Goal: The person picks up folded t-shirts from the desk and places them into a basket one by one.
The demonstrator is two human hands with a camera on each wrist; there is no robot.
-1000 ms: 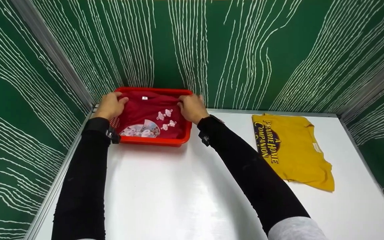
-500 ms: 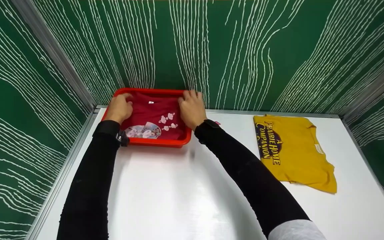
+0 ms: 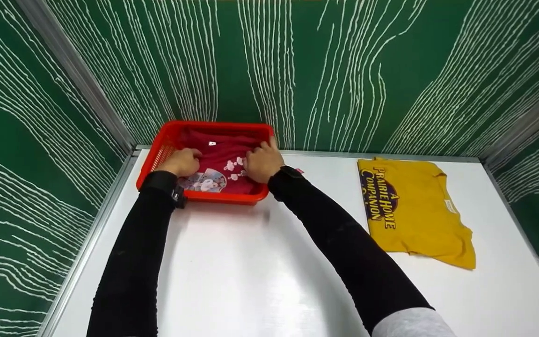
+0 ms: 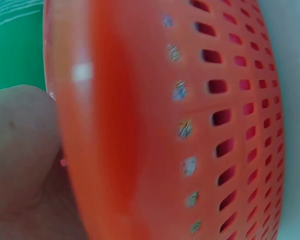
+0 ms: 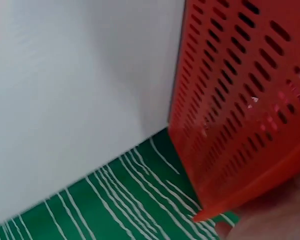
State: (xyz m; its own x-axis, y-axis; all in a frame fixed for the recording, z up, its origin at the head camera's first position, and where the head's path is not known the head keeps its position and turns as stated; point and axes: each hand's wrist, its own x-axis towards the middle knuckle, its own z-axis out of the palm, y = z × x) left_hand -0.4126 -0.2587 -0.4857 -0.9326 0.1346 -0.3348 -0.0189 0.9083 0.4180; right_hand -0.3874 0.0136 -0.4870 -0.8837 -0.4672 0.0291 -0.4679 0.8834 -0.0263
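Note:
A dark red shirt [image 3: 213, 161] with white flowers and a fan print lies inside the red basket [image 3: 215, 199]. My left hand [image 3: 179, 163] reaches over the basket's left front part and grips the shirt with curled fingers. At the right side my right hand [image 3: 264, 161] grips the cloth near its flowers, one finger stretched toward the rim. The cloth is creased between the hands, and its underside is hidden. In the left wrist view, part of the hand [image 4: 22, 150] shows beside the basket wall [image 4: 155, 125]; the right wrist view shows the basket's slotted side [image 5: 225, 90].
A yellow shirt [image 3: 419, 210] with dark lettering lies flat on the right of the white table [image 3: 232, 281]. Green walls [image 3: 325, 75] with white lines stand behind and at both sides, and the basket is near the back left corner.
My left hand has moved right and toward the front, away from the basket's back left area. My right hand has come slightly forward. The shirt's upper part has become more creased.

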